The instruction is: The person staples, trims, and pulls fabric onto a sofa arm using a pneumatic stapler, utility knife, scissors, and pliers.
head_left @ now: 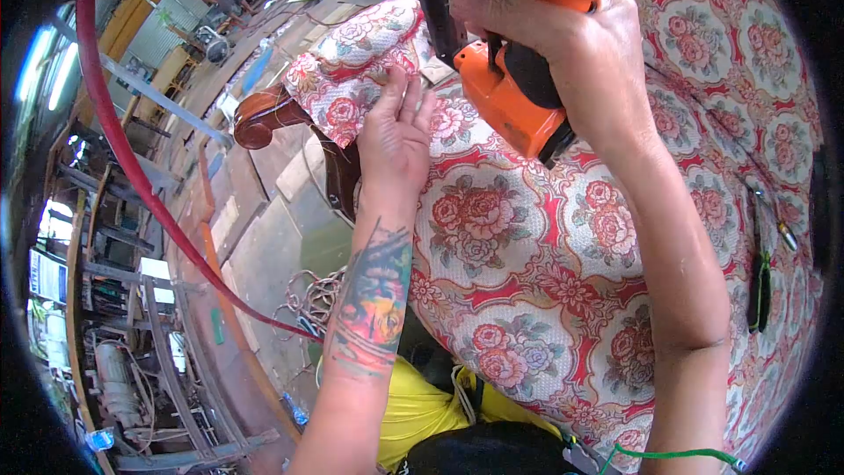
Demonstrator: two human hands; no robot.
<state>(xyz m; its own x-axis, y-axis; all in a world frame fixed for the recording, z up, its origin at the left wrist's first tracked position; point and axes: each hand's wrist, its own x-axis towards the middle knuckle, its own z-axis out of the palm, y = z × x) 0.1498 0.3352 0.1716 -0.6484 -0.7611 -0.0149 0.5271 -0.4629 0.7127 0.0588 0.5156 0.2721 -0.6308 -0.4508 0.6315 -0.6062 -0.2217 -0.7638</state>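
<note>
Orange tool (512, 104) w/ top off-frame

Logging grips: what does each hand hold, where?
The right hand grips the orange power tool by its black handle; left hand pins a fold of the red floral fabric.

Furniture workshop: red hose (141, 186), wood offcuts (294, 178) on the floor (264, 255), cluttered metal racks (105, 273), flowered cloth (510, 237) over a carved wooden armrest (264, 119).
</note>
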